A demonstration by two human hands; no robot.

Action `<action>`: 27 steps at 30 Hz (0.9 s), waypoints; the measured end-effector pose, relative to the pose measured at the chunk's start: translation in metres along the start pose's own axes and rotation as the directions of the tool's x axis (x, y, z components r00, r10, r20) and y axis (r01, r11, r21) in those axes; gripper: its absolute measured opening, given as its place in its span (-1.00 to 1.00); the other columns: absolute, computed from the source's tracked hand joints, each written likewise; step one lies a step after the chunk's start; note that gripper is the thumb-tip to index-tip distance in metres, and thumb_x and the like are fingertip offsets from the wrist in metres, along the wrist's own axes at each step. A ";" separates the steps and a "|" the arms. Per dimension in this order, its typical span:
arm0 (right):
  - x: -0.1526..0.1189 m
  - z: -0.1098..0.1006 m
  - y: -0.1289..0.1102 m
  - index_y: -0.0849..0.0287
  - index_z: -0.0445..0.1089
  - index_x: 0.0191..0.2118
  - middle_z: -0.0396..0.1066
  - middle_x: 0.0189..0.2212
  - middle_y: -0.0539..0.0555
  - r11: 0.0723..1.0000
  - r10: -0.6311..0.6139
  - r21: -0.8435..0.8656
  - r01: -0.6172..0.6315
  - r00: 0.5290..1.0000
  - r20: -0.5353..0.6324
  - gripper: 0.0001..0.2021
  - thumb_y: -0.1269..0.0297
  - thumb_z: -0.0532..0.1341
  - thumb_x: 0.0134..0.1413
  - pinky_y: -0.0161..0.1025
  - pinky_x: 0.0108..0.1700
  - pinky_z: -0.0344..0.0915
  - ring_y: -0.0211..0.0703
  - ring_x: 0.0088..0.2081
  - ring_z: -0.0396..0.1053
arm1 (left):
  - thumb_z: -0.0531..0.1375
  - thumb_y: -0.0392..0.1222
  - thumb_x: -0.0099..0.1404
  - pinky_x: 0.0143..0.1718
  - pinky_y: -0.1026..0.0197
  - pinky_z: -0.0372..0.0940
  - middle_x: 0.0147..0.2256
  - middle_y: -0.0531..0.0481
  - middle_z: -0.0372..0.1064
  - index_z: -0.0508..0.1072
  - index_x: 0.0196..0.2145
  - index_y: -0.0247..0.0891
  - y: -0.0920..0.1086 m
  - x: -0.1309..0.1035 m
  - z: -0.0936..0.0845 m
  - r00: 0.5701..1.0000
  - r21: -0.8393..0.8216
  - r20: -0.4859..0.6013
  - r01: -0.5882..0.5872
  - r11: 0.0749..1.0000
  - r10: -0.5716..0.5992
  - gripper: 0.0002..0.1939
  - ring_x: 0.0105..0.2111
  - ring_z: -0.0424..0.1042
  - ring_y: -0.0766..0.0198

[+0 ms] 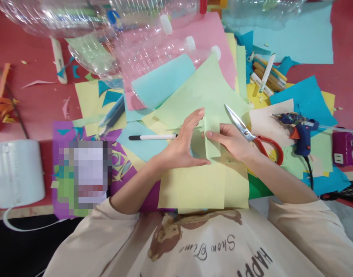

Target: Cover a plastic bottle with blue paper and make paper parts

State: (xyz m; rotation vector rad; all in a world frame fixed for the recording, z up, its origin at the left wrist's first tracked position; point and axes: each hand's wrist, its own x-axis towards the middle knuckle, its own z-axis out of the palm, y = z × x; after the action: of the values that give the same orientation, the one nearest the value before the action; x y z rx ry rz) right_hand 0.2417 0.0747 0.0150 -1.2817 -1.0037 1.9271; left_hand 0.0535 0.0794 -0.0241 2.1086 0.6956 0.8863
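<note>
A small piece of pale green paper, folded with a narrow flap along its left side, stands in the middle. My right hand pinches it, thumb in front and fingers behind. On its left side my left hand is spread wide, fingertips by the top corner and thumb by the bottom one; whether they touch the paper is unclear. Just left of that hand lies a white marker with a black end. Red-handled scissors rest beside my right hand, blades partly over a large light green sheet.
Clear plastic bottles lie along the back. At right a blue glue gun rests with its cord hanging down. Pens lie back right. A white box with a cable sits far left. Yellow paper covers the front edge.
</note>
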 end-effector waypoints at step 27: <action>-0.004 0.000 0.007 0.20 0.27 -0.53 0.15 -0.61 -0.10 0.943 -0.083 -0.327 0.061 0.995 -0.054 -0.56 -0.08 0.36 -0.16 -0.31 -0.51 -0.01 -0.38 -0.55 0.04 | 0.27 0.03 0.21 0.17 -0.17 0.19 0.29 -0.39 0.02 -0.35 0.37 -0.13 0.003 -0.001 -0.004 0.987 0.287 0.012 -0.158 0.945 0.161 0.04 0.29 0.11 -0.12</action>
State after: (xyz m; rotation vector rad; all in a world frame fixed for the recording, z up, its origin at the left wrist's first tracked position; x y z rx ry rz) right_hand 0.2422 0.0677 0.0113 -1.4564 -1.3566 1.6986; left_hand 0.0504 0.0784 -0.0203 2.4486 0.7014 0.9309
